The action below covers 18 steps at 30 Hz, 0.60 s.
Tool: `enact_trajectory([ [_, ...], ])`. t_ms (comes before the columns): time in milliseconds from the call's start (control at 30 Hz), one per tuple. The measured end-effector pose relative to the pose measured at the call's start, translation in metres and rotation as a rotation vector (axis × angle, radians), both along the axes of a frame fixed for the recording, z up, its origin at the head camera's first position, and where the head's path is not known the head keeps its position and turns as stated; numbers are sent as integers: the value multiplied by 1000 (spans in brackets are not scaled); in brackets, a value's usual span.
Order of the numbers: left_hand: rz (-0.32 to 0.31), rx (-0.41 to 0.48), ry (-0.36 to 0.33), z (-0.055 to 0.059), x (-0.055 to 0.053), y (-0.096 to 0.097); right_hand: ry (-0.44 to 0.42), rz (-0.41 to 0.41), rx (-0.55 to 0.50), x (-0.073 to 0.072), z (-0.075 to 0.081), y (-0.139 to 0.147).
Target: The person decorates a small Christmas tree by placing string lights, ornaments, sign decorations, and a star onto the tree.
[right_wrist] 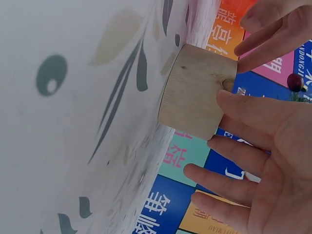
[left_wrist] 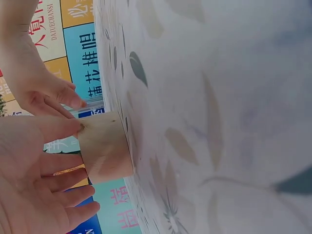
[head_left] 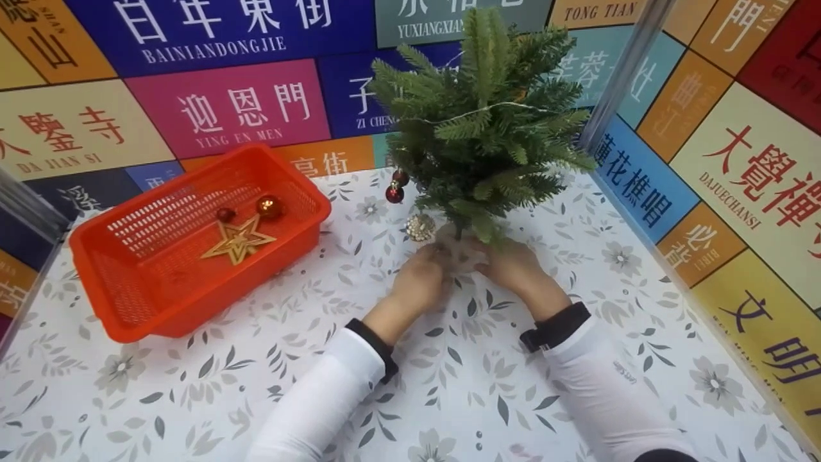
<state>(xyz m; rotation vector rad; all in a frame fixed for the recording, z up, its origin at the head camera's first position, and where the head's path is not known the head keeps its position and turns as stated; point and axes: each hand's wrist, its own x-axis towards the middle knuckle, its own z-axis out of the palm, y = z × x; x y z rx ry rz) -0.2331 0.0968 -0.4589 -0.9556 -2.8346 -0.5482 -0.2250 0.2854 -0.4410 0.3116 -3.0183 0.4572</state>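
A small green Christmas tree (head_left: 481, 128) stands upright on the table, on a round pale wooden base (right_wrist: 197, 87). My left hand (head_left: 420, 276) holds the base from the left; in the left wrist view its thumb lies at the base's upper edge, with the other fingers spread behind. From the right, my right hand (head_left: 516, 266) holds the same base, thumb on its side and index finger passing behind. Dark red baubles (head_left: 395, 187) and a beaded pale-gold ball (head_left: 421, 227) hang low on the tree's left. A thin silvery string (head_left: 487, 108) crosses the branches.
Left of the tree, an orange-red plastic basket (head_left: 90, 269) holds a gold star (head_left: 238, 240), a shiny copper-gold bauble (head_left: 269, 206) and a small red bauble (head_left: 225, 214). A floral white cloth (head_left: 449, 398) covers the table. Panels with coloured lettering (head_left: 250, 106) enclose the back and sides.
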Motion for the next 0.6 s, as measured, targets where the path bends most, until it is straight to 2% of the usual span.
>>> enact_trajectory([
  [200,5,-24,-43,0,-4,-4,62,42,66,5,-1,-5],
  [367,-37,-55,-48,2,-8,-9,40,63,91,6,0,-9],
  [533,-36,-123,-177,7,-10,-12,38,56,74,11,-1,-14],
  [600,-24,-136,-200,8,-10,-11,50,49,60,15,-1,-16],
])
